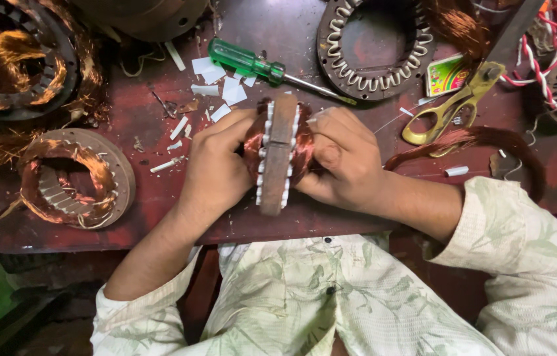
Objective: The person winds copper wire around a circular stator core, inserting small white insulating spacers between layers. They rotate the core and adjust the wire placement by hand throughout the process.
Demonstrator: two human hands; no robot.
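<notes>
**Two hands hold a motor stator on its edge**

Standing on its edge near the front of the table, the stator (278, 153) is seen from the side, so only its rusty brown rim shows as a long strip. This long axis runs away from the person towards the far side of the table, with a small tilt to the right at the far end. The flat faces of the ring look to the left and to the right. White insulation strips line both edges of the rim, and copper windings bulge out on each side.

The left hand (216, 168) is closed around the left side of the stator, fingers curled over the copper coil. The right hand (344, 161) is closed on the right side in the same way, the thumb lying near the rim. Both hands grip it firmly between them.

The table (153, 191) is dark red and worn, with small white paper scraps on it. A green screwdriver (255, 66) lies just behind the hands. Brass-coloured scissors (453, 105) lie to the right, near a loose loop of copper wire (483, 142). Another stator with copper windings (74, 178) lies flat on the left, and an empty stator with white slot liners (374, 46) is at the far side. The person wears a pale patterned shirt (305, 296).
</notes>
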